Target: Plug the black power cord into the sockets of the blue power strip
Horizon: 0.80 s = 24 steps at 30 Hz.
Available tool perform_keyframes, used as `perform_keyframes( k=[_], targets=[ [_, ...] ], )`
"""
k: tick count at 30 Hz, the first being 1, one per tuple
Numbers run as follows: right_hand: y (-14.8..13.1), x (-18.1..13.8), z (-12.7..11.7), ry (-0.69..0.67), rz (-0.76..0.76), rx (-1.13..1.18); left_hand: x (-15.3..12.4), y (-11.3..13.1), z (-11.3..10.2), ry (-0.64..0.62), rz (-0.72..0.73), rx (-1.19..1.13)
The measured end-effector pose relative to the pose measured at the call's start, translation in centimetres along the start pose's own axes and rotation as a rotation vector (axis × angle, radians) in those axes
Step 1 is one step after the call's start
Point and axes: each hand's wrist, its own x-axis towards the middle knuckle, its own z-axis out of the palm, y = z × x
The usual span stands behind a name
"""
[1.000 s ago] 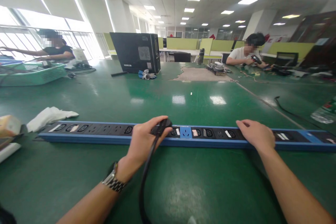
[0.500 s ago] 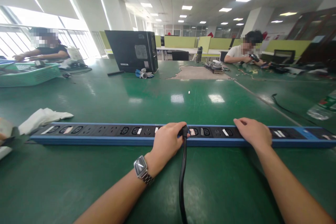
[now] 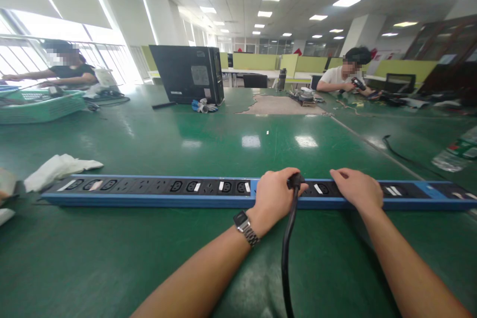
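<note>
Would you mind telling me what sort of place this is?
Likely an electronics workshop in an open-plan office: a large green-matted workbench, a computer tower, and a long blue power strip where the left hand holds a black plug.

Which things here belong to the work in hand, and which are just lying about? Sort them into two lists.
In use: left hand gripping the black plug and its cable; right hand resting on the blue power strip.

Lying about: white cloth, computer tower, green basket, loose black cord.
</note>
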Motion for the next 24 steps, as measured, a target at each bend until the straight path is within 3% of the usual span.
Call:
perform_keyframes(
  k=[5,13,19,24],
  targets=[
    [0.0,0.0,0.0,-0.001,0.005,0.004,1.0,1.2,2.4,-0.052,-0.002,0.158],
    [0.1,0.2,0.0,-0.046,0.02,-0.009,1.0,2.2,2.7,-0.148,0.093,0.328],
    [-0.1,0.0,-0.1,-0.036,0.011,0.001,0.3,1.0,3.8,-0.057,-0.002,0.208],
    [-0.1,0.1,-0.1,-0.036,0.04,0.012,0.0,0.9,4.6,0.07,0.071,0.079]
  ],
)
